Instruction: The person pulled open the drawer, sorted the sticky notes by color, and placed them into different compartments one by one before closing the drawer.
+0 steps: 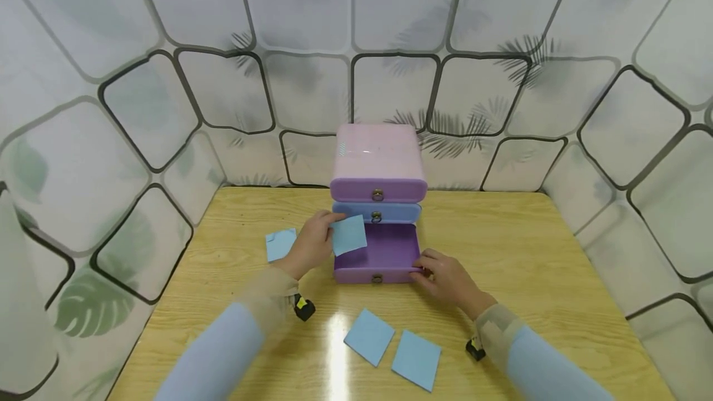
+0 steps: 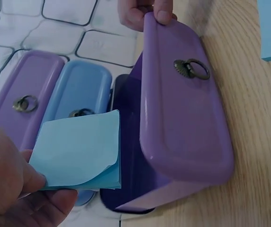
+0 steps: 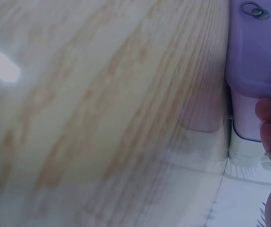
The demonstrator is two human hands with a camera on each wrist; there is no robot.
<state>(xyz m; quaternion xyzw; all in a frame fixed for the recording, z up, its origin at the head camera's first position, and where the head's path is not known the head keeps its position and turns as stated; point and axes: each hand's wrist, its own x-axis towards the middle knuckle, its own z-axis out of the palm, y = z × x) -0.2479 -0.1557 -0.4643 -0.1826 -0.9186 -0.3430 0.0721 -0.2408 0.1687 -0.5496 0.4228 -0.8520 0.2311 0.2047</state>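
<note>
Between thumb and fingers, my left hand pinches a pad of light-blue sticky notes, its lower corner sheet curling up. The pad hovers over the left side of a pulled-out purple drawer, the bottom one of a small three-drawer chest. No contents show inside that drawer. At the drawer's front right corner, my right hand grips the edge with thumb and fingers. A brass ring pull hangs on the drawer front. Above it, the blue middle drawer and purple top drawer are shut.
Two more blue note pads, a left one and a right one, lie on the wooden table in front of the chest. Another blue pad lies left of it, beside my left wrist. Patterned curtain walls surround the table.
</note>
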